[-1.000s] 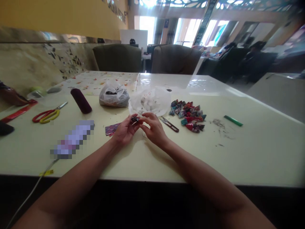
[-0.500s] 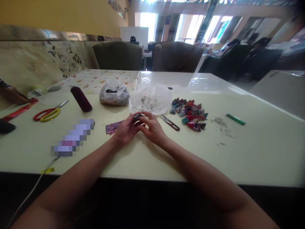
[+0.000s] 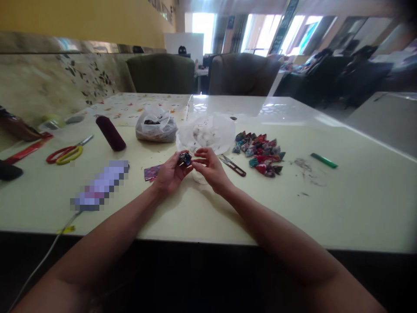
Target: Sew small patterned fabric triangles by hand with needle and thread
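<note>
My left hand (image 3: pixel 170 174) is closed around a small dark patterned fabric piece (image 3: pixel 184 158), its puckered, bluish opening turned toward my other hand. Just to the right of it, my right hand (image 3: pixel 210 170) has its fingers curved and apart, with the fingertips close to the piece; nothing shows between them. Below the right fingers lies a pale round thing (image 3: pixel 199 177), partly hidden. A flat purple patterned cloth (image 3: pixel 152 172) rests beside my left hand. Behind both hands spreads an open white plastic bag (image 3: pixel 224 130) with white fluffy stuffing (image 3: pixel 203 135).
Thread snips (image 3: pixel 233 166) and several small stuffed fabric pieces (image 3: pixel 260 152) lie to the right, with a green stick (image 3: pixel 324 160) beyond. Leftward are a maroon thread cone (image 3: pixel 110 132), scissors (image 3: pixel 70 152), a blurred-out phone-like object (image 3: pixel 102 184) with a cable, and a filled plastic bag (image 3: pixel 156 130).
My right hand has drawn slightly away from the fabric piece, which now shows more in my left hand with its opening turned right. The pale round thing has come into view beneath.
</note>
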Motion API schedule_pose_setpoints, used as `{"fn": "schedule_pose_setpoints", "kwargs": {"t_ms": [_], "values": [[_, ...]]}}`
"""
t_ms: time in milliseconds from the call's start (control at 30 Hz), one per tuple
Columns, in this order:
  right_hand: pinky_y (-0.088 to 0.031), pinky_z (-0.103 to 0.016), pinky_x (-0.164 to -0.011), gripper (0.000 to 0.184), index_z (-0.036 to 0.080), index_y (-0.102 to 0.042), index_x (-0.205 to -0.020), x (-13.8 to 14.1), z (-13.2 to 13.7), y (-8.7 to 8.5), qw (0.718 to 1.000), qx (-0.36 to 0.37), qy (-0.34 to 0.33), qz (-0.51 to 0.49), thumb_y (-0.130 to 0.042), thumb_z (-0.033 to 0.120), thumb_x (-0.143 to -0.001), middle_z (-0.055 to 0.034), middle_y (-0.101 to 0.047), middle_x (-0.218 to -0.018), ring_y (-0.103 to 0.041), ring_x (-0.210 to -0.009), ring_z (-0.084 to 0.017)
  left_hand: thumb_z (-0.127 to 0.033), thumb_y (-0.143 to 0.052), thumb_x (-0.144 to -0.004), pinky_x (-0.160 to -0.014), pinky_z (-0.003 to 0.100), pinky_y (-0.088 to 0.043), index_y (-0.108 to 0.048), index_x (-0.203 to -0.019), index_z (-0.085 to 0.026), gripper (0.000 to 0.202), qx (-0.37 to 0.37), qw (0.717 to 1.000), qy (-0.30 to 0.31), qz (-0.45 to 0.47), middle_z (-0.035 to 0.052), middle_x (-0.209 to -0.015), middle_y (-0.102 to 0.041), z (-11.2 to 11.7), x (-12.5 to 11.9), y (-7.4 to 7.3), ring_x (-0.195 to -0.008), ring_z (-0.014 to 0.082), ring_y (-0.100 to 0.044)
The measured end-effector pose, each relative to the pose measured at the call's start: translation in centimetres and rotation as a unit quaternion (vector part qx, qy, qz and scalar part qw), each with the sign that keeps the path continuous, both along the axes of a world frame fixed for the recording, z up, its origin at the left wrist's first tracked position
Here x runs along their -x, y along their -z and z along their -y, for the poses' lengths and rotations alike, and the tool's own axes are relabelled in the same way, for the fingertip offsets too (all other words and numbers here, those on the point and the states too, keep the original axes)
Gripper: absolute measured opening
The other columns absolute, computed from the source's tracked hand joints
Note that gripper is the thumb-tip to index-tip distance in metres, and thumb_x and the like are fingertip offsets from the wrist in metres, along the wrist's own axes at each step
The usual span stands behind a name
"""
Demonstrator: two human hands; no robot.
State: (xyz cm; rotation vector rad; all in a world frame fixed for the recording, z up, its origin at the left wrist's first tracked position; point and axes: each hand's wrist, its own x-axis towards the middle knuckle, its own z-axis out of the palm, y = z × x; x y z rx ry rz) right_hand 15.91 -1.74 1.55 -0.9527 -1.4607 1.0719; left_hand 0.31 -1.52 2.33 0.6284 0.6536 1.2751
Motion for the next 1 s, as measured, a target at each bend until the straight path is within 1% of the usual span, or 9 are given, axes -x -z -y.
{"fn": "schedule_pose_setpoints", "kwargs": {"t_ms": [67,133,300,433,567,700,833,900,1000], "values": [[-0.048,-0.022,-0.053,0.051,0.023,-0.052,-0.120,-0.3,-0.2,-0.3,0.991,0.104,-0.073,-0.031,-0.075,0.039,-0.077,-0.0056,-0.067,-0.105,-0.067,-0.077,-0.015,-0.024,-0.044,-0.104,-0.072,0.027,-0.058,-0.069,-0.103,-0.014,0.027,-0.024,1.000,-0.003,-0.015,0.0059,-0.088,-0.073,0.0,0.1,0.0,-0.074,0.0132,-0.069],[-0.034,-0.019,-0.043,0.050,0.020,-0.057,-0.118,-0.7,-0.3,-0.7,0.979,0.161,-0.124,-0.033,-0.076,0.040,-0.076,-0.0023,-0.066,-0.086,-0.058,-0.057,-0.010,-0.024,-0.044,-0.104,-0.069,0.027,-0.058,-0.069,-0.104,-0.014,0.027,-0.033,0.999,-0.008,-0.029,0.0057,-0.088,-0.072,0.0,0.3,0.0,-0.074,0.0139,-0.069],[-0.016,-0.019,-0.041,0.026,0.016,-0.061,-0.077,-1.6,-0.1,-2.1,0.972,0.203,-0.097,-0.063,-0.077,0.035,-0.072,0.0069,-0.045,-0.054,-0.030,-0.043,-0.003,-0.023,-0.045,-0.104,-0.064,0.024,-0.057,-0.069,-0.106,-0.016,0.026,-0.031,0.998,-0.038,-0.050,0.0041,-0.089,-0.072,-0.5,0.9,0.0,-0.076,0.0134,-0.070],[-0.016,-0.020,-0.043,0.026,0.015,-0.063,-0.076,-1.6,0.4,-2.8,0.973,0.189,-0.109,-0.077,-0.076,0.037,-0.073,0.0067,-0.046,-0.054,-0.029,-0.044,-0.003,-0.021,-0.045,-0.104,-0.067,0.025,-0.058,-0.069,-0.104,-0.014,0.025,-0.035,0.996,-0.066,-0.048,0.0043,-0.085,-0.072,-0.9,1.0,0.2,-0.075,0.0134,-0.071],[-0.022,-0.021,-0.044,0.021,0.016,-0.065,-0.079,-0.3,1.6,-2.3,0.980,0.135,-0.147,-0.024,-0.068,0.037,-0.080,0.0070,-0.044,-0.054,-0.033,-0.046,-0.006,-0.019,-0.045,-0.104,-0.070,0.025,-0.059,-0.068,-0.101,-0.013,0.023,-0.012,0.996,-0.090,-0.010,0.0038,-0.082,-0.072,-1.1,0.8,0.1,-0.073,0.0131,-0.071],[-0.038,-0.023,-0.058,0.014,0.016,-0.066,-0.078,1.5,2.9,-0.7,0.982,-0.024,-0.142,0.124,-0.061,0.024,-0.088,0.0024,-0.056,-0.063,-0.047,-0.058,-0.009,-0.020,-0.045,-0.105,-0.072,0.024,-0.061,-0.067,-0.099,-0.012,0.024,0.063,0.992,-0.097,0.055,0.0041,-0.083,-0.073,-0.9,0.7,-0.5,-0.074,0.0126,-0.072],[-0.045,-0.028,-0.073,0.012,0.016,-0.069,-0.081,2.6,3.9,0.2,0.911,-0.221,-0.163,0.308,-0.062,0.017,-0.091,-0.0067,-0.068,-0.090,-0.059,-0.081,-0.017,-0.025,-0.044,-0.106,-0.063,0.018,-0.059,-0.067,-0.101,-0.010,0.028,0.134,0.983,-0.063,0.106,0.0060,-0.084,-0.073,-0.7,1.0,-1.1,-0.074,0.0119,-0.072],[-0.047,-0.030,-0.078,0.014,0.015,-0.070,-0.080,2.5,3.9,0.1,0.882,-0.282,-0.172,0.336,-0.065,0.021,-0.092,-0.0093,-0.068,-0.096,-0.060,-0.089,-0.020,-0.027,-0.043,-0.106,-0.057,0.014,-0.056,-0.067,-0.102,-0.009,0.030,0.144,0.981,-0.039,0.124,0.0076,-0.086,-0.072,-0.7,1.2,-1.3,-0.075,0.0110,-0.072],[-0.048,-0.030,-0.080,0.020,0.017,-0.071,-0.081,1.7,3.2,-0.3,0.893,-0.306,-0.141,0.299,-0.063,0.029,-0.095,-0.0083,-0.068,-0.092,-0.061,-0.088,-0.019,-0.031,-0.041,-0.106,-0.049,0.010,-0.050,-0.067,-0.102,-0.009,0.034,0.144,0.981,-0.018,0.132,0.0093,-0.087,-0.071,-0.8,1.5,-1.4,-0.071,0.0097,-0.070]]}}
